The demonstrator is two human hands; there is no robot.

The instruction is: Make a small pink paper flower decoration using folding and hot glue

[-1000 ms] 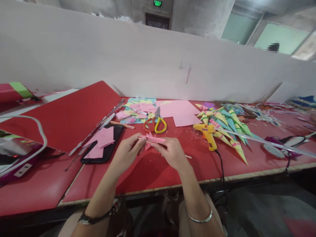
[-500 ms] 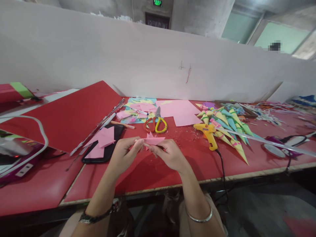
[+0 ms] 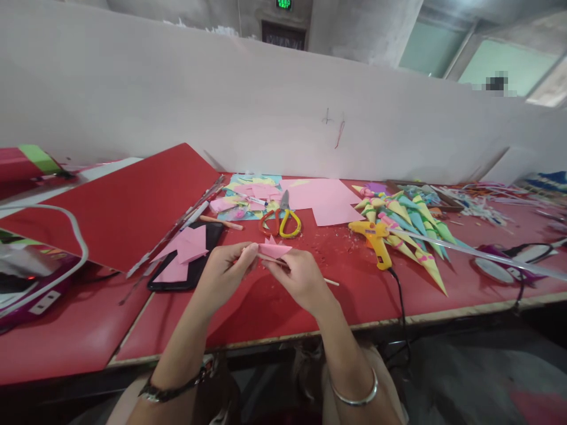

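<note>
A pink paper piece (image 3: 275, 251) with pointed tips is held up over the red table between my two hands. My left hand (image 3: 228, 265) pinches its left end between thumb and fingers. On the other side, my right hand (image 3: 300, 276) grips the paper's right part, thumb below and fingers behind. A thin pale stick (image 3: 331, 282) shows past the right hand; whether it is held or lies on the table I cannot tell. Just beyond the hands lie pliers (image 3: 283, 219) with one red and one yellow handle.
Pink cut pieces (image 3: 191, 245) lie on a black phone-like slab (image 3: 177, 277) at left. Behind are pink sheets (image 3: 325, 198) and paper scraps (image 3: 248, 198). A yellow glue gun (image 3: 376, 239) and several paper cones (image 3: 425, 230) stand right. Red board (image 3: 146, 206) leans left.
The paper has turned and shifted slightly left in my fingers, and my right hand has closed in a little. The pale stick now shows to the right of that hand.
</note>
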